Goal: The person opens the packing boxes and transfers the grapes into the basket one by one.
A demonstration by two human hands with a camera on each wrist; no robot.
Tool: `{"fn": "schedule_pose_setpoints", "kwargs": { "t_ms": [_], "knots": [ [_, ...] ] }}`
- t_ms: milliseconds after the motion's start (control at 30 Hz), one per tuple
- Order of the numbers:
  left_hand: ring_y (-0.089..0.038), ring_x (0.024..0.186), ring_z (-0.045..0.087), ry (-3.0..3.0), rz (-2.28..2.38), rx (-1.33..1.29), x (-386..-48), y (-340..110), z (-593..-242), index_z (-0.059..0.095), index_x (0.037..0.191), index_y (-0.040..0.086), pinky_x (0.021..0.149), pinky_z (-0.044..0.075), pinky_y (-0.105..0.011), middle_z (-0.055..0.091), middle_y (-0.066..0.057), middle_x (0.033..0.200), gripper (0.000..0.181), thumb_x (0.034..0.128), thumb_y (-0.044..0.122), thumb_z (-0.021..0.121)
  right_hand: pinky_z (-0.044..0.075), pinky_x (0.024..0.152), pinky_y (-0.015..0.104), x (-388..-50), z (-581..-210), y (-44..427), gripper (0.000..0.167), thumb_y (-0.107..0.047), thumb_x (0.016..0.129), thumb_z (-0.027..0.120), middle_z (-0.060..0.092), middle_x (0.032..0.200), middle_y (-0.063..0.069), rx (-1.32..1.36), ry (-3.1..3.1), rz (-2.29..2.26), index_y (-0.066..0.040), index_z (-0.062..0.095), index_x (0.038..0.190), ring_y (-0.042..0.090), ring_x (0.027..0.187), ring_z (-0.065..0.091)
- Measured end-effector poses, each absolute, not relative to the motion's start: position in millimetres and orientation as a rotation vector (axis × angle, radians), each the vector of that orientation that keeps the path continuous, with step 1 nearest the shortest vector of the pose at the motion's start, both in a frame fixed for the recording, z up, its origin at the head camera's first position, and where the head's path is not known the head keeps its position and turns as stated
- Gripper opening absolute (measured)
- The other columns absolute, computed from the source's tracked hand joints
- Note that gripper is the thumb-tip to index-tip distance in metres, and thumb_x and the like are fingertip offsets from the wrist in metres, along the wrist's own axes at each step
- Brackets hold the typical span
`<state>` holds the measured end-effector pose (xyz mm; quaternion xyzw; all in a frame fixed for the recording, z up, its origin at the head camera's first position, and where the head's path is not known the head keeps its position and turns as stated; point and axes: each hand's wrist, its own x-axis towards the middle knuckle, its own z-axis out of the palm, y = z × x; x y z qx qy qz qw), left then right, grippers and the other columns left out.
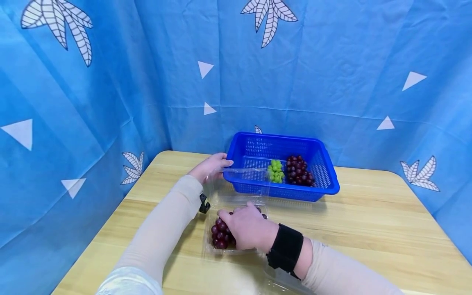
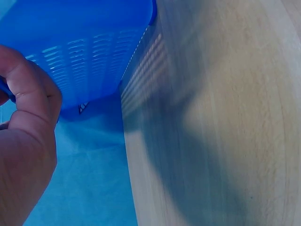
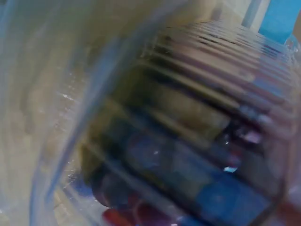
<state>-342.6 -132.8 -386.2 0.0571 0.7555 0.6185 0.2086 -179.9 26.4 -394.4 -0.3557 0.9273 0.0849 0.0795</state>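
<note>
In the head view, my left hand (image 1: 209, 167) holds the left end of a blue plastic basket (image 1: 280, 189); the left wrist view shows its fingers (image 2: 28, 89) curled round the rim. A small bunch of green grapes (image 1: 275, 171) and a bunch of red grapes (image 1: 299, 170) lie in the basket. Nearer me, my right hand (image 1: 248, 227) reaches into an open clear plastic clamshell box (image 1: 208, 248) and grips another bunch of red grapes (image 1: 221, 235). Its fingertips are hidden among them. The right wrist view is blurred by the clear plastic.
The clamshell's raised lid (image 1: 239, 186) stands between the grapes and the basket's front wall. Another clear plastic piece (image 1: 280, 282) lies under my right forearm. A blue patterned curtain (image 1: 313, 82) hangs behind the wooden table (image 1: 383, 229).
</note>
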Motion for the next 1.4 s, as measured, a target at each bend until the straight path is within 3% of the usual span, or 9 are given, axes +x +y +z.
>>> {"fn": "schedule_pose_setpoints", "kwargs": {
  "t_ms": [300,400,567,667,800,933,1133,1233,1400],
  "knots": [
    [-0.036,0.121,0.061,2.253,1.583,0.281,-352,-140,-395,0.045,0.144,-0.004,0.109,0.043,-0.050,0.058,-0.026,0.136,0.044,0.1091,0.023,0.047,0.045,0.098,0.050,-196,-402,31,0.076,-0.046,0.069,0.087,0.069,0.099,-0.001,-1.132,2.821,0.211,-0.026,0.046,0.130,0.019,0.096,0.067],
    [-0.036,0.119,0.062,2.235,1.597,0.291,-353,-139,-395,0.045,0.143,-0.005,0.105,0.048,-0.046,0.058,-0.027,0.136,0.043,0.1091,0.022,0.047,0.051,0.091,0.046,-199,-401,33,0.073,-0.041,0.069,0.087,0.069,0.094,-0.002,-1.173,2.835,0.211,-0.025,0.046,0.128,0.018,0.090,0.068],
    [-0.032,0.112,0.065,2.080,1.725,0.249,-352,-137,-393,0.042,0.143,-0.008,0.093,0.056,-0.040,0.059,-0.025,0.133,0.045,0.1071,0.016,0.052,0.051,0.062,0.031,-196,-383,38,0.071,-0.035,0.068,0.087,0.065,0.086,-0.004,-1.283,2.842,0.131,-0.024,0.047,0.125,0.015,0.077,0.065],
    [-0.032,0.108,0.067,2.056,1.753,0.242,-354,-139,-394,0.040,0.145,-0.007,0.089,0.058,-0.039,0.061,-0.024,0.129,0.046,0.1056,0.014,0.054,0.052,0.058,0.029,-194,-365,43,0.075,-0.039,0.069,0.086,0.065,0.092,-0.005,-1.348,2.848,0.008,-0.024,0.047,0.131,0.013,0.074,0.063],
    [-0.032,0.107,0.067,2.073,1.727,0.246,-357,-142,-397,0.041,0.145,-0.004,0.085,0.059,-0.036,0.061,-0.024,0.128,0.046,0.1060,0.017,0.053,0.056,0.068,0.029,-195,-336,55,0.080,-0.039,0.073,0.085,0.065,0.102,-0.007,-1.361,2.778,-0.266,-0.023,0.043,0.140,0.009,0.080,0.064],
    [-0.027,0.099,0.066,2.063,1.729,0.267,-359,-141,-400,0.047,0.136,-0.006,0.079,0.059,-0.032,0.063,-0.022,0.121,0.036,0.1079,0.017,0.049,0.056,0.077,0.028,-200,-302,76,0.084,-0.033,0.076,0.085,0.063,0.111,-0.007,-1.202,2.627,-0.670,-0.024,0.038,0.145,0.008,0.093,0.064],
    [-0.021,0.088,0.069,1.971,1.825,0.232,-359,-138,-400,0.048,0.130,-0.004,0.077,0.061,-0.034,0.065,-0.015,0.110,0.026,0.1080,0.011,0.047,0.060,0.074,0.043,-235,-269,111,0.072,-0.029,0.083,0.084,0.062,0.113,0.011,-0.970,2.449,-1.273,-0.017,0.040,0.139,0.026,0.091,0.067],
    [-0.027,0.094,0.071,1.940,1.838,0.207,-360,-138,-400,0.047,0.133,-0.005,0.078,0.061,-0.036,0.065,-0.022,0.117,0.030,0.1081,0.011,0.048,0.053,0.091,0.050,-259,-266,121,0.070,-0.032,0.088,0.080,0.057,0.124,0.013,-0.774,2.444,-1.458,-0.015,0.038,0.141,0.030,0.107,0.062],
    [-0.043,0.113,0.063,1.912,1.835,0.196,-360,-138,-399,0.042,0.142,-0.008,0.077,0.061,-0.036,0.058,-0.031,0.131,0.039,0.1082,0.012,0.048,0.037,0.110,0.058,-298,-276,123,0.093,-0.050,0.088,0.075,0.037,0.150,0.010,-0.294,2.468,-1.587,-0.017,0.020,0.155,0.031,0.135,0.043]
  ]
}}
